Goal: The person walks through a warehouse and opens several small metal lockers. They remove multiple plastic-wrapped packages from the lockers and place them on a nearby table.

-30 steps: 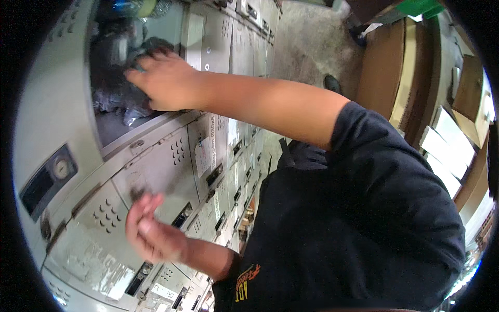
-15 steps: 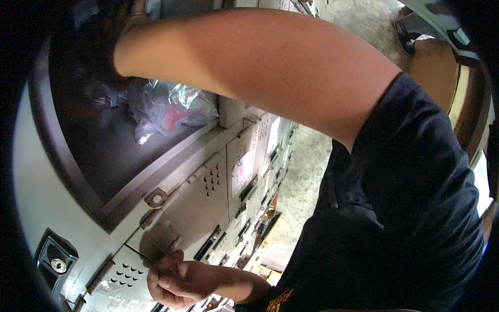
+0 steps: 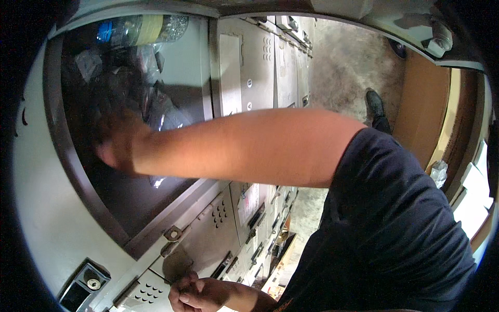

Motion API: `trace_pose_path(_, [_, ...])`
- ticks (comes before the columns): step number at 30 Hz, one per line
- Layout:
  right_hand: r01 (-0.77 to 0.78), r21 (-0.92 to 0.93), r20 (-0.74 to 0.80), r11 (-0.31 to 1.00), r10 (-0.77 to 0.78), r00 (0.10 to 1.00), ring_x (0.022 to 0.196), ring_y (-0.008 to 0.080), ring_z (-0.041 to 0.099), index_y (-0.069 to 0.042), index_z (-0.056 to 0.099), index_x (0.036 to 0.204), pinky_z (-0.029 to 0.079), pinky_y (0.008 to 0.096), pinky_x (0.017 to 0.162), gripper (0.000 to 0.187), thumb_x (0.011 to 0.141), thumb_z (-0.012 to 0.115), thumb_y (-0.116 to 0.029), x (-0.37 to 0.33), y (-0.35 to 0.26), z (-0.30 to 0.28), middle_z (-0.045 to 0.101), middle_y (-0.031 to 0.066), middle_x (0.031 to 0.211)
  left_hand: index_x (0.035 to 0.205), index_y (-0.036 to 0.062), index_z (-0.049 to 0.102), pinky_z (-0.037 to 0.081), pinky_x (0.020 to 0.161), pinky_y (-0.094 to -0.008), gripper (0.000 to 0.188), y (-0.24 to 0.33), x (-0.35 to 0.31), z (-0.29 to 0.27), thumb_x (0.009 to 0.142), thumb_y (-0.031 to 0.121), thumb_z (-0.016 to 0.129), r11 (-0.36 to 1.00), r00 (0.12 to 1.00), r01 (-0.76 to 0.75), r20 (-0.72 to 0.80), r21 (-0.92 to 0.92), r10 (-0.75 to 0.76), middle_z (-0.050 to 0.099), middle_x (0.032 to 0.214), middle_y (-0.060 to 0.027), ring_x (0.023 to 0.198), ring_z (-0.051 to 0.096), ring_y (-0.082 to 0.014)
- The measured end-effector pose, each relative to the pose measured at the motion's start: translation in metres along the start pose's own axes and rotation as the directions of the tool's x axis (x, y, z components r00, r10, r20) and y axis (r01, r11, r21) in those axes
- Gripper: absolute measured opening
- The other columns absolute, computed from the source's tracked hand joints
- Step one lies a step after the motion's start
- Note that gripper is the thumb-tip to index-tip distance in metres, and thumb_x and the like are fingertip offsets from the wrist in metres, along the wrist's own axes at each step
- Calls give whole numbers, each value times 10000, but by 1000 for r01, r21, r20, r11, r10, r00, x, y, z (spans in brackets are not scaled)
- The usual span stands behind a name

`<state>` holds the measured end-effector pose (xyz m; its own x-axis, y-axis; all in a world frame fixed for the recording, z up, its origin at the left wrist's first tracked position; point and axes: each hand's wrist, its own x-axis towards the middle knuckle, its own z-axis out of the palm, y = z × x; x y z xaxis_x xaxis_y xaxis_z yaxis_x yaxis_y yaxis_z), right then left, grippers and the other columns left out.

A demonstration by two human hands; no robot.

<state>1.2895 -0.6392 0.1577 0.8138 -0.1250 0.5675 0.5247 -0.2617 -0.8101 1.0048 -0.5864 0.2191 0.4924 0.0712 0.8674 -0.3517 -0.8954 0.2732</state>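
While our right hand [image 3: 120, 143] blurred, grip unclear, our left hand [image 3: 195, 294] curled, any hold hidden; far left, a bottle [image 3: 143, 29] had reappeared.

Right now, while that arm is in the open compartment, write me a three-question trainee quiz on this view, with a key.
1. Which hand reaches into the open compartment?
2. True or false: both hands are inside it.
3. The bottle in the compartment has a cap that is: a) red; b) blue; c) white.

Key:
1. The right hand.
2. False: the left hand is outside, near a vented locker door.
3. b.
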Motion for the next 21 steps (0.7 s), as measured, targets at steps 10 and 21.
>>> trace_pose_path(10, [-14, 12, 263, 1000, 10, 965, 1132, 407, 672, -87, 769, 1137, 558, 528, 930, 311, 913, 657, -271, 38, 12, 6, 725, 186, 1183, 890, -80, 628, 477, 391, -274, 298, -11, 4, -11, 977, 204, 659, 985, 995, -97, -26, 142, 101, 611, 649, -120, 458, 564, -177])
trace_pose_path(21, [73, -245, 360, 967, 21, 933, 1076, 373, 691, -74, 768, 1118, 588, 508, 814, 308, 862, 686, -225, 60, 37, -25, 746, 149, 1114, 846, -57, 626, 448, 420, -274, 289, -9, 2, 0, 977, 198, 665, 984, 987, -125, -83, 130, 137, 604, 676, -99, 476, 537, -160])
